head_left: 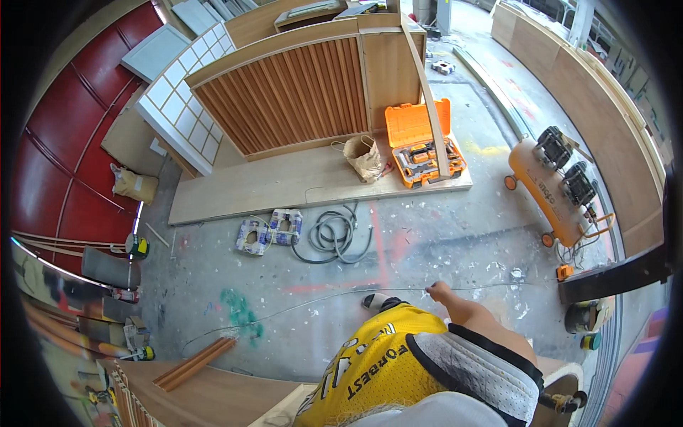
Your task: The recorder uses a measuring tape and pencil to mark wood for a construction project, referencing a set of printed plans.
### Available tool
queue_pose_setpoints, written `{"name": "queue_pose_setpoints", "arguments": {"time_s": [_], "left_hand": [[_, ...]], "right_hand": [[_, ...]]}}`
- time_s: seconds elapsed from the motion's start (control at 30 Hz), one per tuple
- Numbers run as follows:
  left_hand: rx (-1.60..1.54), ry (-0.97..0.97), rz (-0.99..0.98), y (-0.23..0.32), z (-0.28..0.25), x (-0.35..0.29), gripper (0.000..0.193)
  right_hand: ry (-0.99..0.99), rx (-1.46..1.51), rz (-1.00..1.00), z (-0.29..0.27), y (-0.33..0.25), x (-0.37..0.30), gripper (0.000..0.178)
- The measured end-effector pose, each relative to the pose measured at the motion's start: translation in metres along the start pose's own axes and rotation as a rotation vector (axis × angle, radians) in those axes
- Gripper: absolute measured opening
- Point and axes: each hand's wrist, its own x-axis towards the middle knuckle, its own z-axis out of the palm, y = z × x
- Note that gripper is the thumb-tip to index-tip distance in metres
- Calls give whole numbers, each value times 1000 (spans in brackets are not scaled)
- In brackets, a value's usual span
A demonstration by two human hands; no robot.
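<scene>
My right hand [439, 290] reaches out in front of my body in the head view, its fingers curled closed. What they hold, if anything, is too small to make out. A long thin cable [306, 304] runs across the floor and passes at the hand; whether the hand touches it I cannot tell. My bent right arm comes out of a grey-white sleeve. I see no left hand; the yellow shirt [380, 334] fills that side. A shoe [376, 302] shows just left of the hand. Farther ahead lies a coiled grey hose [331, 235] beside two patterned ring-shaped stools [286, 226].
A slatted wooden counter [292, 92] stands on a low platform [235, 188] with a paper bag [364, 158] and an opened orange tool case [420, 164]. An orange air compressor [537, 181] stands right. Wooden strips [193, 363] lie at lower left.
</scene>
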Motion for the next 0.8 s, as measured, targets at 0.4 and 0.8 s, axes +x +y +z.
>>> {"name": "queue_pose_setpoints", "arguments": {"time_s": [0.4, 0.8], "left_hand": [[15, -14, 68, -34, 22, 1, 45], [99, 141, -465, -119, -72, -56, 78]], "right_hand": [[-178, -182, -163, -30, 51, -64, 51], [-227, -1049, -1258, -109, 210, 79, 42]]}}
